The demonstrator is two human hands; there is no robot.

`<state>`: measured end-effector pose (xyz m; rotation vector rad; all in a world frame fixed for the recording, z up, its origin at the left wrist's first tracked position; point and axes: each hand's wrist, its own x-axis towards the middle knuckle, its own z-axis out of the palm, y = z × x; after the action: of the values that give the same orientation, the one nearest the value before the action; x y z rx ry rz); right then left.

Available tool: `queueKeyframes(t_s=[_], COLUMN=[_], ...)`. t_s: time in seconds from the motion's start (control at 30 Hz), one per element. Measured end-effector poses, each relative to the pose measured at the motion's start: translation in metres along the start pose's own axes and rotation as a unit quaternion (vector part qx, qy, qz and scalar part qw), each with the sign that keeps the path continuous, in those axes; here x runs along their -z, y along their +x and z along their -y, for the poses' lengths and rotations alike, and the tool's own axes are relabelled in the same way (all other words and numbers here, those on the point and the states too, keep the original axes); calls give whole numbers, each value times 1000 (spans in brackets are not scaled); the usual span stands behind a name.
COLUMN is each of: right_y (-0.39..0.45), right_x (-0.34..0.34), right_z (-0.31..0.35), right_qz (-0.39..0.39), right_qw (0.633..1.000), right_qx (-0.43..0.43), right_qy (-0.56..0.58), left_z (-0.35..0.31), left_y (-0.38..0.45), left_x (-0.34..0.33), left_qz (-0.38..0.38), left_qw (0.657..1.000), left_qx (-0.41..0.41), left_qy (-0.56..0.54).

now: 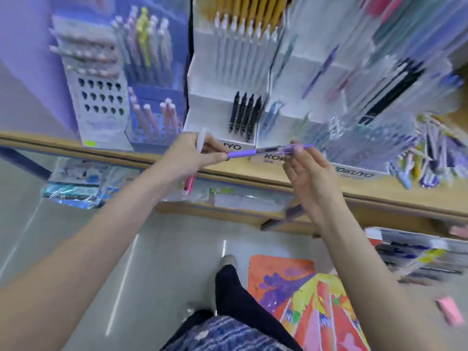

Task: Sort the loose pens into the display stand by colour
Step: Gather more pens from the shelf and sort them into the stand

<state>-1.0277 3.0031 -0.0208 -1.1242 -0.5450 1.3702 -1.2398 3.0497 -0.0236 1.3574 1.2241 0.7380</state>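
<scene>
She has a purple pen [255, 151] pinched at both ends, left hand [188, 154] also clutching a pink pen [189, 183], right hand [307, 171] fingertips on the clip end, just before the white stand [215, 107]; next, I'd guess, finding its matching purple slot.

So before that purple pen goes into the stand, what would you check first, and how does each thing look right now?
1. Purple pen held firmly: ok, the left hand pinches its grip end and the right hand holds the other end.
2. Left hand free for other work: not ok, it also grips a pink pen and a white one.
3. White display stand within reach: ok, it sits just behind both hands.
4. Matching purple slot found: cannot tell, the right side of the stand is blurred.
5. Black pens seated in their compartment: ok.
</scene>
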Motion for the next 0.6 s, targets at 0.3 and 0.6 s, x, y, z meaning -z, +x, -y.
queueKeyframes(t_s=[0.3, 0.6], right_y=[50, 104], right_x=[51, 40], right_z=[56, 100], right_qz=[-138, -218], right_qw=[989, 946], right_qx=[27, 182], right_qy=[-39, -160], left_z=[-50, -72], left_y=[71, 127], left_x=[-61, -46], left_qz=[110, -4], left_qw=[993, 945], left_qx=[-32, -162], left_qy=[39, 285])
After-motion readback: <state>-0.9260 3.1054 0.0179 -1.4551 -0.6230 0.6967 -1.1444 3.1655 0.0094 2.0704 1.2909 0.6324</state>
